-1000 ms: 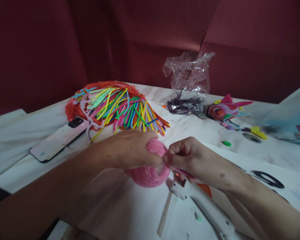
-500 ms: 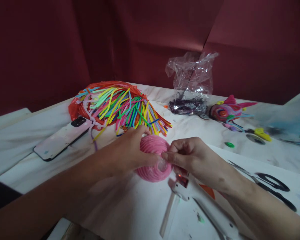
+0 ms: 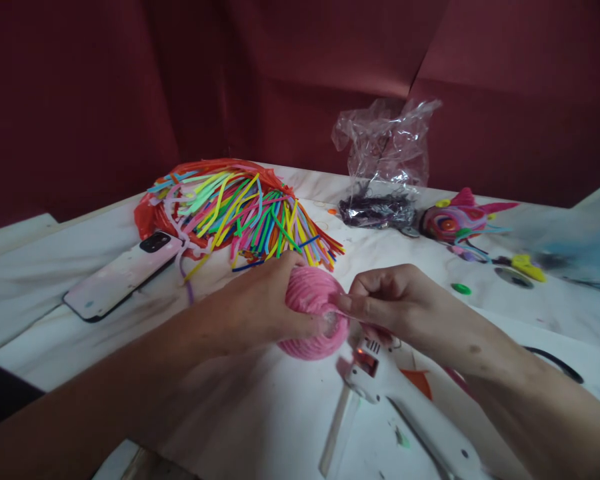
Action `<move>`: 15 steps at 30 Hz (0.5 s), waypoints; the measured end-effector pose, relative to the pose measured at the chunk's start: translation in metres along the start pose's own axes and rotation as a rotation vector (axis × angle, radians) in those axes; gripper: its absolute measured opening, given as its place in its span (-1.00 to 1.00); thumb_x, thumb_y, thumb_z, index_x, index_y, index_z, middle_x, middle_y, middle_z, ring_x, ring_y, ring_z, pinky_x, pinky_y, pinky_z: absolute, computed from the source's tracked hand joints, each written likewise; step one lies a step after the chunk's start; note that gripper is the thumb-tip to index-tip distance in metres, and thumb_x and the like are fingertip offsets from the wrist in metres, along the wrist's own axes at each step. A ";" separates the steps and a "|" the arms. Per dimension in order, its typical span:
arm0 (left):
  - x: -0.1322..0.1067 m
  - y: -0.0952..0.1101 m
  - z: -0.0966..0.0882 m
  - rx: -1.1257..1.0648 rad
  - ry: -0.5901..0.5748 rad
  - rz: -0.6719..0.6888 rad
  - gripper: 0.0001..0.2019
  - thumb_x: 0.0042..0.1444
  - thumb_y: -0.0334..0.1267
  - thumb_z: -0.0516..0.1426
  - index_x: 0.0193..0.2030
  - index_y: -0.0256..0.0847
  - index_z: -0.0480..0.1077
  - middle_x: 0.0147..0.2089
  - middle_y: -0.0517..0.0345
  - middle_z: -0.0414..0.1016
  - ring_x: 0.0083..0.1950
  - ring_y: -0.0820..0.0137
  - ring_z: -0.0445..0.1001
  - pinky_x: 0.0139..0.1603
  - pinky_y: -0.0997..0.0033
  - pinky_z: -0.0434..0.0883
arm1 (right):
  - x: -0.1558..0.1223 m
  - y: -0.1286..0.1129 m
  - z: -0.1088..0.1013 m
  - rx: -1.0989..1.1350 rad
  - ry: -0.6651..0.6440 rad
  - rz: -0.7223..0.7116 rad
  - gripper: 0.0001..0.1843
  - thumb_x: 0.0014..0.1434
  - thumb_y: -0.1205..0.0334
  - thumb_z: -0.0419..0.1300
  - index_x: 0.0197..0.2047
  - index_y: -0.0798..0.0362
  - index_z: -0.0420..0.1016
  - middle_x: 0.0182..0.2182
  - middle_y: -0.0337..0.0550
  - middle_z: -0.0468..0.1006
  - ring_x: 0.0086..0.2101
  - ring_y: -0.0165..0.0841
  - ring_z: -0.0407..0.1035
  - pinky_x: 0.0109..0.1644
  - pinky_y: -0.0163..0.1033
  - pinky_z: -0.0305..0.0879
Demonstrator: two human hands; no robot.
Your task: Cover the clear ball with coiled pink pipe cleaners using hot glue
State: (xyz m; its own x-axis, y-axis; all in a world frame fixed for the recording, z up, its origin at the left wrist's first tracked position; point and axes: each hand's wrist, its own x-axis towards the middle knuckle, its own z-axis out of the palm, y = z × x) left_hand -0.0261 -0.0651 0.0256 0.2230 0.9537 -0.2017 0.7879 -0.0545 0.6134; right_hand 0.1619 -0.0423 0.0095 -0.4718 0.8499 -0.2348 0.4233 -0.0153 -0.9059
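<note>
Head view: I have the left hand [image 3: 265, 300] curled half open around the left side of a pink ball [image 3: 313, 290], gripping it between both hands. The right hand [image 3: 400, 300] has thumb and forefinger pinched together, on what looks like a pink strand [image 3: 336, 309] at the ball's right edge. Since half a second ago that pinch has drawn slightly outward; I judge the strand is being worked beside the pale patch [image 3: 329, 325], which remains uncovered. The right forearm now covers most of the scissors [image 3: 557, 361], leaving me just a bit of black handle. Below the right hand lies a white glue gun [image 3: 415, 407], its back end cut off by the frame. Most left fingers are hidden behind the ball, and I can't tell whether it touches the table.
</note>
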 end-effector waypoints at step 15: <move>0.000 -0.010 0.007 0.057 0.087 0.071 -0.54 -0.06 0.09 0.14 -0.08 -0.13 0.27 -0.11 0.07 0.49 -0.14 0.13 0.47 -0.27 0.24 0.34 | -0.002 -0.003 0.005 0.016 -0.063 0.009 -0.61 -0.06 0.01 0.26 -0.60 0.15 0.28 -0.75 -0.32 0.22 -0.74 -0.60 0.09 -0.70 -0.52 -0.02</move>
State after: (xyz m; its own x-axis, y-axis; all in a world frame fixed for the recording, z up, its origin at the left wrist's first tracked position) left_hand -0.0304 -0.0662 0.0142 0.2306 0.9688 -0.0907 0.8040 -0.1372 0.5786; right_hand 0.1577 -0.0468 0.0110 -0.5156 0.8150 -0.2645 0.4155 -0.0322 -0.9090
